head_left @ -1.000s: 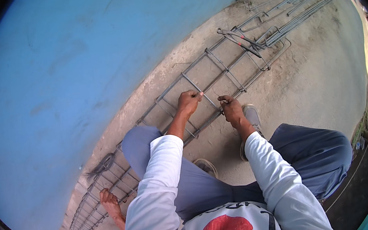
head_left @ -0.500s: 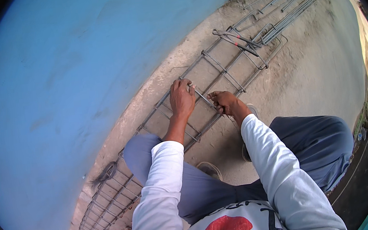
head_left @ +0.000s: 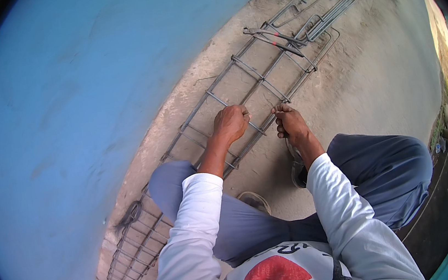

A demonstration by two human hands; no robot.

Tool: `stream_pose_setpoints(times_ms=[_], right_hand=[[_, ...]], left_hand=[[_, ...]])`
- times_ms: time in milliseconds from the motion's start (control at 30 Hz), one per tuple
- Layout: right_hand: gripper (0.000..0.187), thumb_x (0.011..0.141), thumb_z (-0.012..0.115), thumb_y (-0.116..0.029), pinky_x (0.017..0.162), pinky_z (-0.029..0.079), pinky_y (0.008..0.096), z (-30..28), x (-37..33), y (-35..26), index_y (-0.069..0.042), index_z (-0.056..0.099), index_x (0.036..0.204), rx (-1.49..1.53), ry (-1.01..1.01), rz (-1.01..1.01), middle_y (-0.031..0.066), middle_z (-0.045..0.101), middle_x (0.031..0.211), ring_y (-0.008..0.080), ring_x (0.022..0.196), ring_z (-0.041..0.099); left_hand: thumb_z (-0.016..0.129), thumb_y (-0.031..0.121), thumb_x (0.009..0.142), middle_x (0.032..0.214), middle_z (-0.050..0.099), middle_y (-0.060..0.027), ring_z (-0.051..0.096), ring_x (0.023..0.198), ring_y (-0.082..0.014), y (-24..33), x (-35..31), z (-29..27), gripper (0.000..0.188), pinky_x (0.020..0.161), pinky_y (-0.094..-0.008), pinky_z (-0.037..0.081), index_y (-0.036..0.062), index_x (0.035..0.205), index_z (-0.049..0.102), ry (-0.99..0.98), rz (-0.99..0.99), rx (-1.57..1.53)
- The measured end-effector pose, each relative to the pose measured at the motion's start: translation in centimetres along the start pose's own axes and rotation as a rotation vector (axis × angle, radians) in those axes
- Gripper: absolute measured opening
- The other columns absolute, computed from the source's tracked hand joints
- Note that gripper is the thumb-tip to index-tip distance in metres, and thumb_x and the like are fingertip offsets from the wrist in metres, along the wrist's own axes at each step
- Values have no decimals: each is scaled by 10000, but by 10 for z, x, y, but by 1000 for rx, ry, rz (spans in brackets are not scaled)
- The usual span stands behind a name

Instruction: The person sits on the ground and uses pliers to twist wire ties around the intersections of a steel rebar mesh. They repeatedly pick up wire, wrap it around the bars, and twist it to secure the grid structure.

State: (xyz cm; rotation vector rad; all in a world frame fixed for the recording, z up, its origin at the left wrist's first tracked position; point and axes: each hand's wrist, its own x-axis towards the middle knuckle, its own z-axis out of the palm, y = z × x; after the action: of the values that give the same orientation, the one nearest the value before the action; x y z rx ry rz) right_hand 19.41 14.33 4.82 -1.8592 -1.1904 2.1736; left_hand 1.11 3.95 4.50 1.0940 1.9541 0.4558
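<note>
A long rebar cage of steel rods and square stirrups lies on the ground, slanting from lower left to upper right. My left hand is closed over the middle of a stirrup, whose ends show on both sides of the fist. Just right of the cage's near rods, my right hand pinches a thin tie wire. A short thin strand also shows above its fingertips. Long-handled pincers with red marks rest across the cage farther up.
A blue wall rises along the left. Loose steel rods extend from the cage's far end. A bundle of dark wire lies on the cage at lower left. My bent knees flank the work, above dusty concrete ground.
My left hand has shifted from the cage's far rod to the middle of the stirrup. My right hand has moved right, away from that stirrup. The view has shifted slightly.
</note>
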Motion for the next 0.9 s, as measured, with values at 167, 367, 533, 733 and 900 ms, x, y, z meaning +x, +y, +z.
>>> stream_pose_setpoints(times_ms=[167, 367, 533, 733, 900], right_hand=[[136, 1060, 459, -186, 417, 372, 289, 31, -47, 93, -122, 556, 1130, 260, 289, -166, -27, 438, 708, 95, 488, 417], [194, 1059, 490, -196, 428, 324, 249, 42, -34, 132, -158, 595, 1218, 257, 248, 83, -50, 433, 690, 68, 489, 360], [319, 1039, 515, -154, 500, 330, 215, 23, 2, 126, -106, 610, 1340, 215, 140, -90, -72, 448, 724, 50, 567, 374], [323, 1027, 561, -158, 604, 377, 236, 12, 18, 121, -62, 645, 1324, 70, 102, -84, -42, 552, 824, 87, 677, 452], [266, 1006, 609, -175, 613, 388, 246, 8, 32, 117, -66, 685, 1236, 44, 35, -134, -37, 570, 811, 97, 682, 471]], left_hand=[[678, 222, 940, 1004, 733, -203, 692, 985, -380, 0, 0, 18, 219, 868, -454, 534, 40, 1031, 758, -16, 162, 146], [682, 219, 932, 1021, 731, -199, 683, 1020, -371, 13, 9, 16, 223, 884, -449, 531, 57, 1067, 754, -165, 64, 208], [686, 256, 930, 1024, 740, -179, 652, 1067, -341, 5, 14, 29, 258, 966, -461, 432, 46, 1061, 760, 43, 220, 325], [690, 272, 926, 944, 749, -141, 671, 1005, -308, 18, 20, 46, 247, 969, -463, 324, 72, 1042, 775, -26, 132, 308], [705, 232, 900, 885, 746, -146, 699, 894, -327, 15, 15, 50, 188, 936, -432, 342, 48, 930, 729, 168, 129, 95]])
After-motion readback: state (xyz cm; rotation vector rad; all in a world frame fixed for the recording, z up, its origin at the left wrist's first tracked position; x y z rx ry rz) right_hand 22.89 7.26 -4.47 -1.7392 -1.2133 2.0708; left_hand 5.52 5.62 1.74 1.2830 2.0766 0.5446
